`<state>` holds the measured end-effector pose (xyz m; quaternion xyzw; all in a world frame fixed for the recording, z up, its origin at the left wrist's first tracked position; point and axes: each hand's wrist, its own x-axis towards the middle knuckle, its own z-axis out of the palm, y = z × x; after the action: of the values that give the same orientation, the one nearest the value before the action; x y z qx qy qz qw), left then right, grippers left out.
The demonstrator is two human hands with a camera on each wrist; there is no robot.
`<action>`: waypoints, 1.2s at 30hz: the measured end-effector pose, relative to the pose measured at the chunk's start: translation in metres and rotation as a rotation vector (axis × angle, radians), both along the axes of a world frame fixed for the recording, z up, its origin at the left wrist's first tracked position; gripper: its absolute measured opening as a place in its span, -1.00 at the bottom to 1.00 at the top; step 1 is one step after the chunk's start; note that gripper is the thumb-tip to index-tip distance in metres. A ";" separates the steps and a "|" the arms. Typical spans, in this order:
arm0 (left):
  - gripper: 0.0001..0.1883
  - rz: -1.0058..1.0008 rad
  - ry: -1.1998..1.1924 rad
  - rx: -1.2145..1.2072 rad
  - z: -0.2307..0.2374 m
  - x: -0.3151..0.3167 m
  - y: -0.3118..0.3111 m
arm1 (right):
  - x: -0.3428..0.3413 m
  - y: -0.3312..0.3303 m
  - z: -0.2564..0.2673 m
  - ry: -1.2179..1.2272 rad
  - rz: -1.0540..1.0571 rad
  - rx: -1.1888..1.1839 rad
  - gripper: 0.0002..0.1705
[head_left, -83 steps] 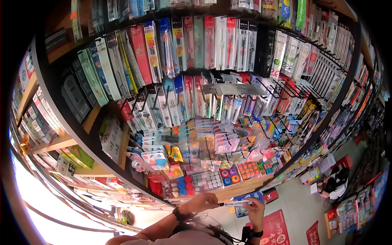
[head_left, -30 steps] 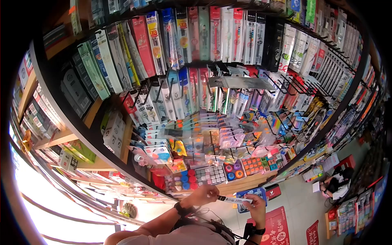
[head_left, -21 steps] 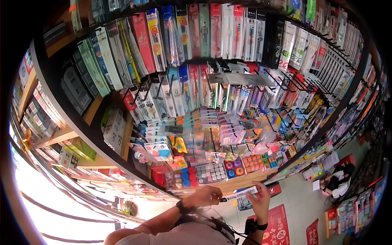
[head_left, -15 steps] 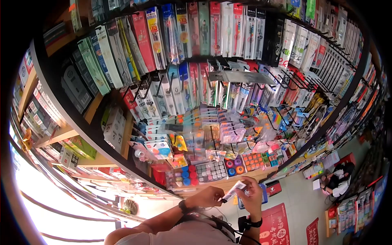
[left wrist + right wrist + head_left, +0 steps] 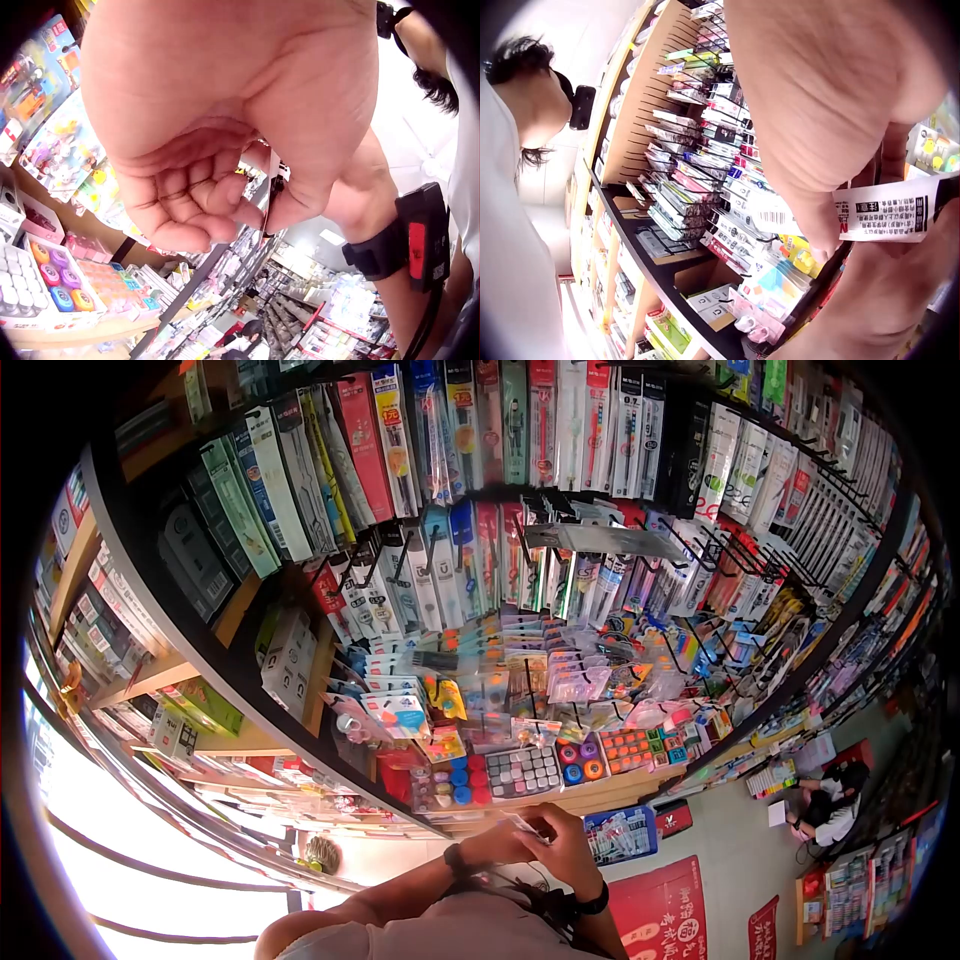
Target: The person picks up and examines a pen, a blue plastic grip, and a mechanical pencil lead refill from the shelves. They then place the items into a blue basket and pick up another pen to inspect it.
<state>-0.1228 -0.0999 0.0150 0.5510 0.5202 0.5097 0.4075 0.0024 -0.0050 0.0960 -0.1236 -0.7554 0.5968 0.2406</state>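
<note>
Tight stationery shop. Tall black-edged rack (image 5: pixel 318 750) dominates, rows of black hooks, pale wood ledge (image 5: pixel 560 801) along its base. Wooden shelves (image 5: pixel 150 680) on the left; behind them, glare (image 5: pixel 130 870) blows out to white. Light-coloured floor (image 5: pixel 728 835), red mat (image 5: pixel 660 920) with white characters. White ceiling (image 5: pixel 420 146), bright rectangular light panel (image 5: pixel 332 237).

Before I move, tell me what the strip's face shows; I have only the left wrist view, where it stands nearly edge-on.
Observer: In the right wrist view, the white strip carries black print.
Operator: Good. Now find me a container.
Observer: The head view shows a blue tray with packets in it, to the right of the right hand in the picture.
</note>
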 end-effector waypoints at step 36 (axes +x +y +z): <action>-0.92 -0.107 -0.360 0.099 0.073 -0.038 -0.009 | 0.119 0.091 -0.075 0.200 -0.802 -0.276 -0.77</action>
<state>-0.1608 -0.1085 0.0879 0.4972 0.3831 0.6026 0.4928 0.1219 0.0857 0.0214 -0.3797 -0.5338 0.5604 0.5067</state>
